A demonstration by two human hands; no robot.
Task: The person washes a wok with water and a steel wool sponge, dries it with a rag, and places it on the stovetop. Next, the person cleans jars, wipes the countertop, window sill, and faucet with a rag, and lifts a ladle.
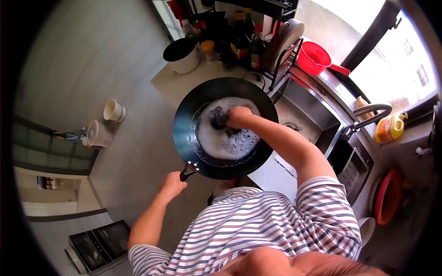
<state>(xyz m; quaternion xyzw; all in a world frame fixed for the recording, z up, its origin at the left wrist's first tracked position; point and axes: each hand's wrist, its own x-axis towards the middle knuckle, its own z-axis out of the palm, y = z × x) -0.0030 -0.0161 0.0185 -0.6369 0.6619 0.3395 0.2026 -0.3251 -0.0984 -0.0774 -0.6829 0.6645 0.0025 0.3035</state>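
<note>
A large dark wok (pixel 184 124) holds white soapy foam (pixel 212 138) and is tilted toward the camera. My left hand (pixel 173 185) is closed round its black handle (pixel 186 174) at the lower left. Inside the wok, my right hand (pixel 239 117) grips a dark grey scrubber (pixel 219 117) against the foamy inner surface. The fingertips of my right hand are partly hidden by the scrubber and foam.
Right of the wok lies a steel sink (pixel 317 108) with a curved faucet (pixel 373 108). A red ladle (pixel 314 58) and a yellow bottle (pixel 389 128) stand by the window. Behind are a white pot (pixel 184 62), bottles (pixel 239 46) and a rack (pixel 278 69).
</note>
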